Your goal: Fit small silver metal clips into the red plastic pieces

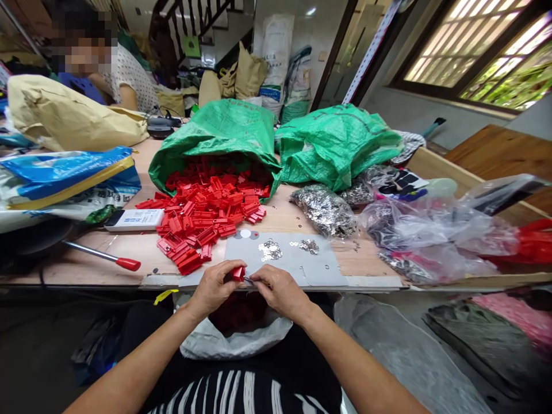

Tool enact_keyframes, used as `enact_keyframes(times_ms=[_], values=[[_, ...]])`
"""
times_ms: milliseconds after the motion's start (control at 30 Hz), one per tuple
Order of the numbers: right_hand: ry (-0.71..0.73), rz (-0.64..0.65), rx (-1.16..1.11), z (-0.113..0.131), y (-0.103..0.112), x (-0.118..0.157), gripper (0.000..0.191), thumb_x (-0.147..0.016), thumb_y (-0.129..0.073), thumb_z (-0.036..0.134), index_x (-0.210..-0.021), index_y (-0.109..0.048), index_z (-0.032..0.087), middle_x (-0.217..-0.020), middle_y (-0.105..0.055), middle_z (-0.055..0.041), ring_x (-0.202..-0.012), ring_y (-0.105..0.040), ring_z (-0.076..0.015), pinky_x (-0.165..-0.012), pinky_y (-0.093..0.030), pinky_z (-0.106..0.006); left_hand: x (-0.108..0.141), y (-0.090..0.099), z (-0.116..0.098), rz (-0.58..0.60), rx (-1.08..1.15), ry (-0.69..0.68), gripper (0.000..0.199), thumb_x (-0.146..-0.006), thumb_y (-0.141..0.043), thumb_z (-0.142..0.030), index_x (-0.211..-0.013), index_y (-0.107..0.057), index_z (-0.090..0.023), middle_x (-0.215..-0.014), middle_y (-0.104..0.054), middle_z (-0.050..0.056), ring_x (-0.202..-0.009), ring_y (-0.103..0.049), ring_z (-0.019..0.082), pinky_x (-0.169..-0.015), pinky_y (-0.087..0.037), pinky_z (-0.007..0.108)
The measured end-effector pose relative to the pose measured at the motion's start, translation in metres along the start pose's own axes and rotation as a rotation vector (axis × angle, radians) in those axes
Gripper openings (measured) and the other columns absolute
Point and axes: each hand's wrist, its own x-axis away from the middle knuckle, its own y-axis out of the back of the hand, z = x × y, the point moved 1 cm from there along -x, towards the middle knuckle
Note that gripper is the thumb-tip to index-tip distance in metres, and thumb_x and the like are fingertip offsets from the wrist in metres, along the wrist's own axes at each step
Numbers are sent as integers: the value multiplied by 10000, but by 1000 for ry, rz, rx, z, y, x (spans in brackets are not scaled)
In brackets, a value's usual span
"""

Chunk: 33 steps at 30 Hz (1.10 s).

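My left hand [214, 287] is closed round a small red plastic part [237, 273] at the table's front edge. Just to its right, my right hand [280, 290] pinches a thin metal tool [248, 279] whose tip meets the red part; its exact kind is too small to tell. Beyond my hands lies a grey mat [241, 251] with two little piles of shiny metal pieces, the left pile [270, 250] and the right pile [309, 246]. A heap of red plastic parts [202, 213] spills from a green woven sack [228, 123]. Below my hands, a white bag [196, 342] in my lap holds more red parts.
A second green sack [332, 144] stands at the back. Clear bags of metal pieces [323, 210] lie to the right. On the left are a white box [135, 219], a red-tipped lever [127, 264] and a blue-white bag [86, 178]. Another person [129, 75] sits at the far left.
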Motion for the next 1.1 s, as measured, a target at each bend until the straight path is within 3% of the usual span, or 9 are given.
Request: enact_keyframes(times_ms=[333, 600, 1100], values=[[-159, -41, 79, 17, -12, -1, 166, -840, -520, 124, -917, -637, 213, -888, -629, -47, -832, -598, -174, -749, -445, -270, 1, -1, -1, -6, -47, -3, 314, -618, -755, -229, -927, -723, -275, -889, -730, 32, -821, -635, 231, -798, -463, 325], [-173, -16, -167, 6, 0, -3, 128, -806, -550, 147, -859, -645, 216, -818, -679, 6, -752, -598, -137, -660, -419, -232, 3, 2, 3, 65, -51, -48, 331, -647, -728, -184, -966, -699, -269, -906, -724, 18, -834, -631, 208, -807, -456, 305], [-134, 45, -96, 10, -1, -8, 154, -810, -552, 125, -881, -659, 211, -834, -645, -21, -788, -585, -146, -708, -417, -240, 1, 2, 7, 134, -88, -102, 405, -692, -712, -160, -1074, -674, -292, -971, -723, 37, -909, -647, 225, -840, -472, 329]])
